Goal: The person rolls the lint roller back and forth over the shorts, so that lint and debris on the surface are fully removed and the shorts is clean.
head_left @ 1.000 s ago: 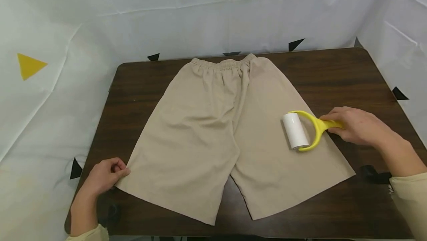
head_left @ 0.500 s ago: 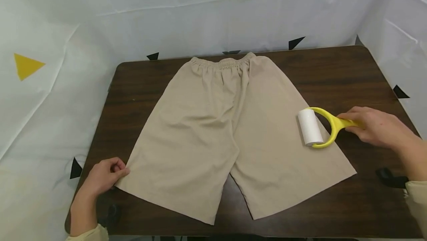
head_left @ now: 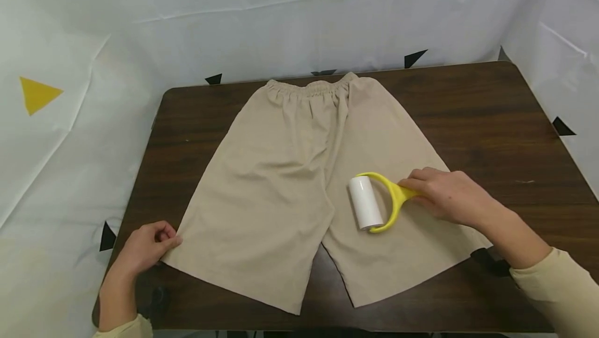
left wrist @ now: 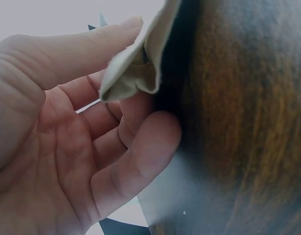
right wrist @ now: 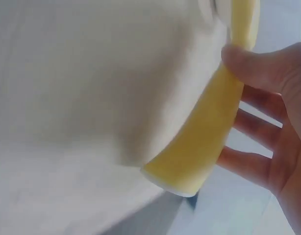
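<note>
Beige shorts (head_left: 262, 213) with an elastic waistband lie spread flat, waist at the far side. My left hand (head_left: 148, 247) pinches the outer corner of the left leg's hem; in the left wrist view the folded hem edge (left wrist: 133, 73) sits between thumb and fingers. A lint roller (head_left: 398, 196) with a yellow handle and a white roll (head_left: 365, 203) is in my right hand (head_left: 444, 195). Its roll lies on the right leg near the inner seam. The right wrist view shows thumb and fingers gripping the yellow handle (right wrist: 199, 132) over the pale cloth.
The shorts lie on a dark brown wooden table (head_left: 491, 119). White sheeting (head_left: 299, 36) with yellow and black triangles rises behind and at both sides. The table's near edge runs along the bottom of the head view.
The lint roller first went right to the leg's outer edge, then came back left and slightly nearer, to the inner side of the right leg. My left hand has stayed on the hem corner.
</note>
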A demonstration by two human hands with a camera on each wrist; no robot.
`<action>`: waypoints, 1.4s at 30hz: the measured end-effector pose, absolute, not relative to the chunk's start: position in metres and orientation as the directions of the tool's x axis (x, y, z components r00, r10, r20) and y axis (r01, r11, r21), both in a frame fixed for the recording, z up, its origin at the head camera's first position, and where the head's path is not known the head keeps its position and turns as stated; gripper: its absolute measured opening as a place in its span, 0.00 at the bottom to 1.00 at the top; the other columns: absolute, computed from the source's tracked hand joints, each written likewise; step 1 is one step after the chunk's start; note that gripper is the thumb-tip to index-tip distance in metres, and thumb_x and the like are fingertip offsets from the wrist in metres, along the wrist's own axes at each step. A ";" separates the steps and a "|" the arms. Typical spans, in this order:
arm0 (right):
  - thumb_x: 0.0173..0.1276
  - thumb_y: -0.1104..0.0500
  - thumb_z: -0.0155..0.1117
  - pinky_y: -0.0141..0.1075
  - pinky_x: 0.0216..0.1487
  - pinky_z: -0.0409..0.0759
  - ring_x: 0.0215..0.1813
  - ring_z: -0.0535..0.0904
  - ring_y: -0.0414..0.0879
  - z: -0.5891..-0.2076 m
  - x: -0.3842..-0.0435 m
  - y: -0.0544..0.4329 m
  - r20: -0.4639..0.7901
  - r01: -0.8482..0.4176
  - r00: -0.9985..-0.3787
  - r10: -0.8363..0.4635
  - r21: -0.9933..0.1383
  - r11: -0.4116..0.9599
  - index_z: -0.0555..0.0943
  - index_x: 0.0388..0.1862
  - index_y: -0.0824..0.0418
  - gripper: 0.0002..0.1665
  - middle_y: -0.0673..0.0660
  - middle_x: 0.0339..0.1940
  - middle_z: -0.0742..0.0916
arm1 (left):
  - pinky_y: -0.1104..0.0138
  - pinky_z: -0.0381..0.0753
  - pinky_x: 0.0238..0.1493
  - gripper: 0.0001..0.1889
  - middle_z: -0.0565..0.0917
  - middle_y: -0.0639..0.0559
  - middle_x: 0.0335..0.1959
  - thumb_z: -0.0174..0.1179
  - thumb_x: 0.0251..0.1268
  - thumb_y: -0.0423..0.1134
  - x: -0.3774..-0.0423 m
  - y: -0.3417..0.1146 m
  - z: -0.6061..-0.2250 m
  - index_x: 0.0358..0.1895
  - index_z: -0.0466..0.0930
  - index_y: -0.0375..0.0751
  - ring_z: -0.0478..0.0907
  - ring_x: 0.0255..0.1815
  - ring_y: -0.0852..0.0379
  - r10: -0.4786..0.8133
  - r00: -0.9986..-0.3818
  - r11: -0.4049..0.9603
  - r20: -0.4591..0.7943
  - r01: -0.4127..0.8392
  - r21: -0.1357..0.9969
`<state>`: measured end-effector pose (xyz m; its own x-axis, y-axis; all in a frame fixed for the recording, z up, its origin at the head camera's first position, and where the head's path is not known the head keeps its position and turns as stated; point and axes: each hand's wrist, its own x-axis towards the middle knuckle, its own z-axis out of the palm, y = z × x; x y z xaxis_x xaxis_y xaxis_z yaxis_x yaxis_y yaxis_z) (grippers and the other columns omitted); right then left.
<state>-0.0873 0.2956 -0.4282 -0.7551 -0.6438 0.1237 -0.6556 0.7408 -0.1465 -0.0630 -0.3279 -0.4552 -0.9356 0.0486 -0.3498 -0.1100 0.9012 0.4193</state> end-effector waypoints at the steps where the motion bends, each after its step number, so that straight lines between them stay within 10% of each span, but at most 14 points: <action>1: 0.50 0.62 0.80 0.37 0.29 0.77 0.36 0.76 0.40 -0.429 -0.087 0.288 0.133 -0.667 -0.745 -0.654 -0.148 0.730 0.85 0.47 0.55 0.23 0.47 0.37 0.82 | 0.63 0.67 0.25 0.13 0.75 0.53 0.24 0.67 0.62 0.45 -0.063 -0.328 -0.455 0.33 0.79 0.39 0.69 0.25 0.56 0.046 -0.936 0.901 -0.349 -0.112 0.420; 34: 0.68 0.57 0.64 0.36 0.16 0.66 0.25 0.72 0.45 -0.430 -0.106 0.100 0.261 -0.849 -0.494 -0.829 0.059 0.525 0.81 0.39 0.58 0.05 0.51 0.27 0.76 | 0.62 0.68 0.26 0.13 0.75 0.51 0.25 0.67 0.62 0.45 -0.064 -0.329 -0.460 0.34 0.78 0.38 0.70 0.26 0.54 0.016 -0.926 0.894 -0.376 -0.155 0.421; 42: 0.71 0.59 0.58 0.35 0.21 0.69 0.29 0.74 0.44 -0.428 -0.123 0.049 0.152 -0.835 -0.519 -0.841 0.122 0.537 0.82 0.42 0.56 0.07 0.50 0.31 0.79 | 0.62 0.68 0.26 0.14 0.75 0.51 0.25 0.68 0.62 0.46 -0.064 -0.330 -0.459 0.34 0.78 0.38 0.70 0.26 0.54 0.012 -0.926 0.888 -0.378 -0.164 0.429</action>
